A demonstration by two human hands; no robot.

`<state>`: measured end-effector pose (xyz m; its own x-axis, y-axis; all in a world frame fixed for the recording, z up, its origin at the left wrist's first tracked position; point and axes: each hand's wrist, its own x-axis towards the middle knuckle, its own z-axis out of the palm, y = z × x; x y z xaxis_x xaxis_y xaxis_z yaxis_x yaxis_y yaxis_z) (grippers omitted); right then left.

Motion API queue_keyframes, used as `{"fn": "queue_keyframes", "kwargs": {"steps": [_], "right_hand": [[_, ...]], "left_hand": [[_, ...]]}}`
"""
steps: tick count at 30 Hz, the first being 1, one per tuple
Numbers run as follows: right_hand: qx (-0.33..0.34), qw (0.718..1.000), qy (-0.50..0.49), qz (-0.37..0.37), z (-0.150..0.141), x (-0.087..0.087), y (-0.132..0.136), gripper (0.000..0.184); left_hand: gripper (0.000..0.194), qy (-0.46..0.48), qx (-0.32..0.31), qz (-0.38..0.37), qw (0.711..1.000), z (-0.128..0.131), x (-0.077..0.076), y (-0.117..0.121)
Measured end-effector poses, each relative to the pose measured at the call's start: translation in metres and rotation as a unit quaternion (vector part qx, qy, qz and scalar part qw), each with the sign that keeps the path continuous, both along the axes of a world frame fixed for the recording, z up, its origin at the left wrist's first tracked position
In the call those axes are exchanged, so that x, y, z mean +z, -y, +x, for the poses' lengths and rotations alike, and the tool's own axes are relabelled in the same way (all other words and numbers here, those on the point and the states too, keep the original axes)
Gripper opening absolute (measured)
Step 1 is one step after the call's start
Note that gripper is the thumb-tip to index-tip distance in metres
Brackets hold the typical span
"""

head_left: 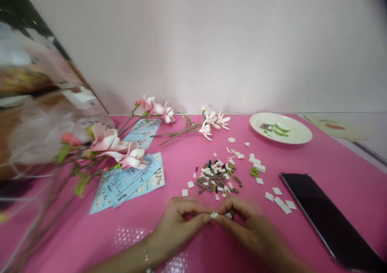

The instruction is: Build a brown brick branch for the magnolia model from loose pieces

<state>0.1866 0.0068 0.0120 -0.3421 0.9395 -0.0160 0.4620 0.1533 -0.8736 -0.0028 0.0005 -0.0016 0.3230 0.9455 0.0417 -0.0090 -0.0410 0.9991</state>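
Thumb and finger of my left hand (181,220) pinch a small white plastic piece (214,214) from its left side. From the right, my right hand (246,220) grips the same piece, so the fingertips almost meet. Its exact shape is mostly covered by the fingers. Just beyond the hands lies a heap of loose building pieces (216,176), brown, white, black and green. Flat white tiles (282,205) are scattered to the right of the heap, and a few more white tiles (185,193) lie to its left.
Blue printed instruction sheets (136,180) lie at the left beside pink artificial magnolia branches (115,144). A white flower branch (193,129) rests at the back. A white plate (256,124) holds green leaf pieces. At right lies a black phone (329,220). Bubble wrap (130,236) is under my left arm.
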Motion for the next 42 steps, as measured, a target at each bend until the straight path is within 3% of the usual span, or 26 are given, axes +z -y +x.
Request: {"fn": "queue_keyframes", "kwargs": {"steps": [8,15,29,38,42], "right_hand": [[-0.003,1.000,-0.002,0.025,0.0018,-0.0025,-0.0004,0.017],[-0.020,0.998,-0.043,0.030,-0.0022,-0.0010,0.0011,0.018],[-0.029,0.999,0.013,-0.012,-0.0017,-0.0041,0.0036,0.024],[-0.020,0.999,0.008,-0.028,-0.0019,0.0030,0.0017,0.024],[-0.019,0.999,0.017,-0.023,-0.0024,0.0000,0.0028,0.022]], "left_hand": [[0.018,0.057,0.054,-0.115,0.990,0.0030,-0.0085,-0.0009],[0.010,0.015,0.029,-0.092,0.995,0.0050,-0.0056,-0.0001],[0.018,0.170,0.012,-0.185,0.968,0.0063,-0.0012,0.0005],[0.012,0.150,0.004,-0.178,0.972,0.0036,-0.0007,-0.0016],[0.013,0.120,0.030,-0.162,0.979,0.0028,-0.0022,-0.0023]]}}
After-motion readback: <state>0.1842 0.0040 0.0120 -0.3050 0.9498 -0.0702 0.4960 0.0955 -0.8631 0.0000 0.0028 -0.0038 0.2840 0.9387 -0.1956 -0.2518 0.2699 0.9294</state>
